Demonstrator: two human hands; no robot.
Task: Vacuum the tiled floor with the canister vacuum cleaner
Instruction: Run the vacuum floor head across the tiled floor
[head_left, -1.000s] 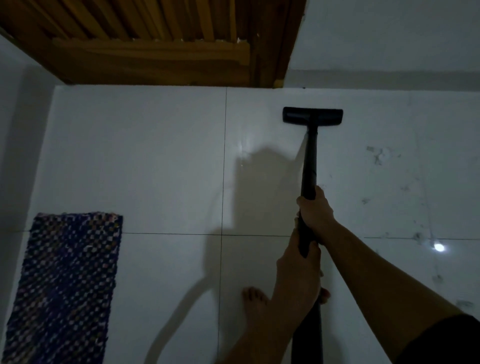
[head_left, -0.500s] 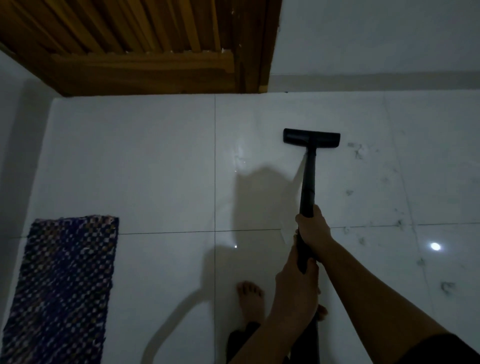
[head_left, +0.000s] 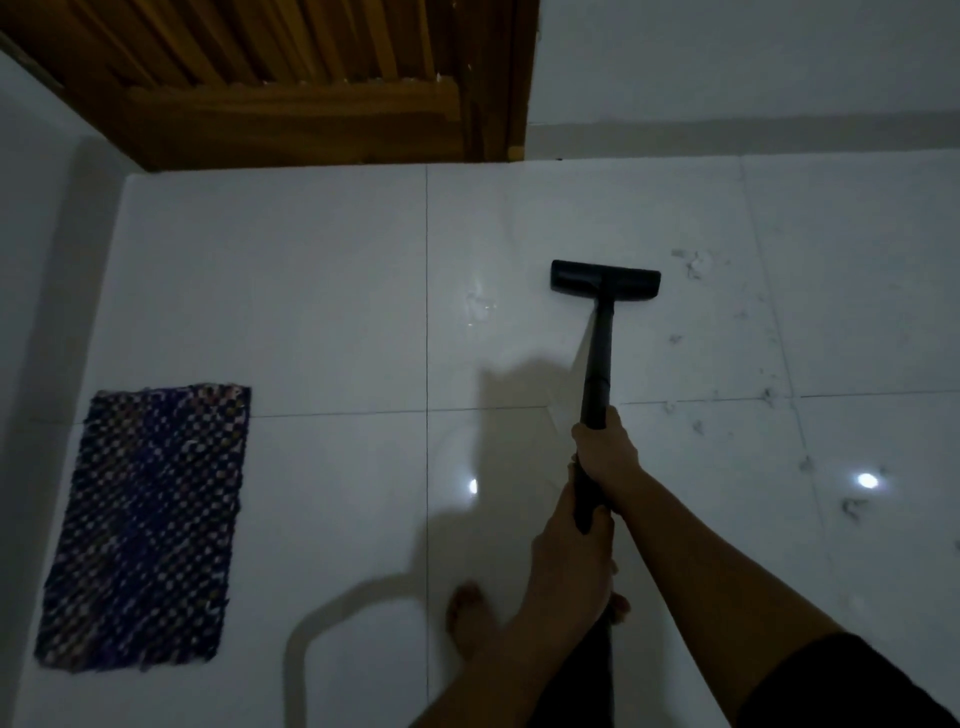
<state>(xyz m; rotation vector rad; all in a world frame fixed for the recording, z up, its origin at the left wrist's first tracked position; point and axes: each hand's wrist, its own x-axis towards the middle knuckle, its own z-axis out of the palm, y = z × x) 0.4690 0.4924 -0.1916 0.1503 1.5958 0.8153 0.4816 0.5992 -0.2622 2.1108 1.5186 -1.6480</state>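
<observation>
- The floor head (head_left: 605, 284) of the vacuum lies flat on the tiled floor (head_left: 332, 291), its wide edge squared towards the wooden door (head_left: 291, 88), well short of the door's foot.
- The black tube (head_left: 597, 364) runs back from the floor head at a low slant to the person, which probably keeps the head pressed level on the tile.
- The right hand (head_left: 605, 452) is nearer the floor head, its fingers wrapped closed round the tube; this hand likely steers.
- The left hand (head_left: 569, 566) grips the tube lower down, just behind the right, also closed round it, likely giving the push and pull.
- Grey dust clumps (head_left: 693, 265) lie just right of the floor head, and more specks are scattered further right and back towards the person, so that side looks not yet cleaned.
- A bare foot (head_left: 467, 618) stands behind the floor head, below the left forearm.
- A dark woven mat (head_left: 145, 525) lies well left of the floor head, clear of the stroke.
- The canister itself is out of view.
</observation>
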